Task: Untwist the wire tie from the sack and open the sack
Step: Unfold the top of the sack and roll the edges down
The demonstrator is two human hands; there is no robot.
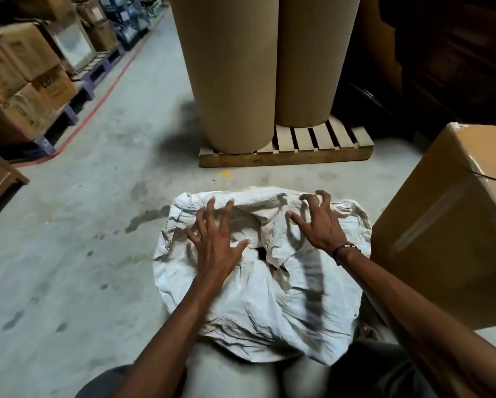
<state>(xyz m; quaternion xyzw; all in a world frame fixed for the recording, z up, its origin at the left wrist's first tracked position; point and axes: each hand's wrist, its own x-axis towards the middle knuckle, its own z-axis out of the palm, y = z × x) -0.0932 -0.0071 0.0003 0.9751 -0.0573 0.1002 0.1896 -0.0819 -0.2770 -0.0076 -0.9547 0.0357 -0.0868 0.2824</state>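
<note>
A white woven sack (258, 300) stands on the concrete floor right in front of me, its top crumpled and folded over. A small dark gap shows in the folds near the middle of the top. My left hand (215, 239) lies flat on the left part of the top with fingers spread. My right hand (321, 222) rests on the right part, fingers apart and curled like claws against the cloth. Neither hand holds anything. No wire tie is visible anywhere on the sack.
A large cardboard box (453, 225) stands close on the right. Ahead, two tall brown paper rolls (241, 67) sit on a wooden pallet (287, 156). Stacked cartons (26, 81) on blue pallets line the left behind a red floor line.
</note>
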